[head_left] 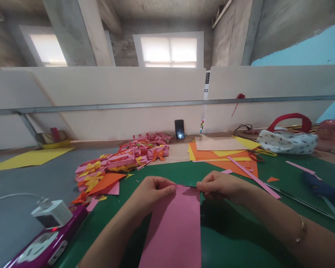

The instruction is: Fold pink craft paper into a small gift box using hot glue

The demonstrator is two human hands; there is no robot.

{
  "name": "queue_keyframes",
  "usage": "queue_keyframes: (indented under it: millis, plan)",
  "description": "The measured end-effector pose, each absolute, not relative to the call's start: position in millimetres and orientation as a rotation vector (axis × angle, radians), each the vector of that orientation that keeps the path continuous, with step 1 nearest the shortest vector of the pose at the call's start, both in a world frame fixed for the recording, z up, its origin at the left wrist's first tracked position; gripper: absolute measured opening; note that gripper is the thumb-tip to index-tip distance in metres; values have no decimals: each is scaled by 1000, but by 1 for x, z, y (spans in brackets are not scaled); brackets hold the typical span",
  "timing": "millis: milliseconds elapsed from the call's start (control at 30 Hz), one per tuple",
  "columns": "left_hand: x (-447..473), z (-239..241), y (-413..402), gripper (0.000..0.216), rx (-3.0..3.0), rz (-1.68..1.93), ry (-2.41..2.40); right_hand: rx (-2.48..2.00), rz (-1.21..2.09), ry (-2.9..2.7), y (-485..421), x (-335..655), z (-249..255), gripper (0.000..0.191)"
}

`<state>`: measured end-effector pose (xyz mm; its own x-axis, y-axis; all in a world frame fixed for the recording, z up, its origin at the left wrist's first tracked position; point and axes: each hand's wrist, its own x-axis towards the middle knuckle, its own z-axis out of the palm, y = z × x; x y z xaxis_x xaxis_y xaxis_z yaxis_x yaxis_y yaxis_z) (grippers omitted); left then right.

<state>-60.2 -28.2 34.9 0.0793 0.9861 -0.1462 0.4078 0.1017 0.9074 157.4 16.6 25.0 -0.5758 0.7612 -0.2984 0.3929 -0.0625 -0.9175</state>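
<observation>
A pink sheet of paper (176, 227) stretches from the bottom of the view up to my two hands, above the green mat (229, 242). My left hand (156, 191) pinches its far left corner between thumb and fingers. At the far right corner, my right hand (220, 185) has its thumb and forefinger closed on the edge. A thin dark line runs along the far edge between the hands; I cannot tell whether it is a slim tool or a shadow. Pink strips (254, 176) of paper lie beyond my right hand.
Folded pink, orange and yellow paper pieces (123, 158) are heaped at left. Coloured sheets (223, 149), scissors (265, 152) and a red-handled patterned bag (287, 140) are at right. A phone (179, 129) leans on the white panel. A purple power strip (47, 238) sits near left.
</observation>
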Motion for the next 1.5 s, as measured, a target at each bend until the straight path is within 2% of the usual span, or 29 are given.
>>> queue_keyframes:
  millis: [1500]
  plan:
    - [-59,32,-27,27,1398,795,1443,-1254,1615,-1930,13,153,25,39]
